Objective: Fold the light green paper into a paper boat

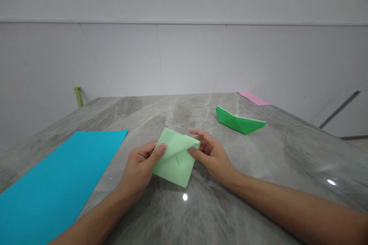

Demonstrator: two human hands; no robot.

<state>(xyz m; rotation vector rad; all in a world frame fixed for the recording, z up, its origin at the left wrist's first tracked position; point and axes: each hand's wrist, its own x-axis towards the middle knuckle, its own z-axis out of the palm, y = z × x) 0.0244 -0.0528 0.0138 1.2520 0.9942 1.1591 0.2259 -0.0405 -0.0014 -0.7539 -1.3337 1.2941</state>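
Observation:
A pale green folded paper [176, 160], roughly square with creases across it, is held tilted above the table between both hands. My left hand [143, 162] pinches its left edge, thumb on the near face and fingers behind. At the paper's upper right corner, my right hand [214, 157] grips with the thumb in front. Its index finger sticks out past the corner, and the other fingertips are partly hidden behind the paper. A darker green folded paper boat [240, 121] stands on the table beyond my right hand.
The grey marbled table [258, 160] reaches back to a white wall [189, 59]. A large blue sheet [66, 176] lies at the left, close to my left forearm. Pink paper [254, 98] rests at the far right edge. A green upright object [78, 96] stands past the far left edge.

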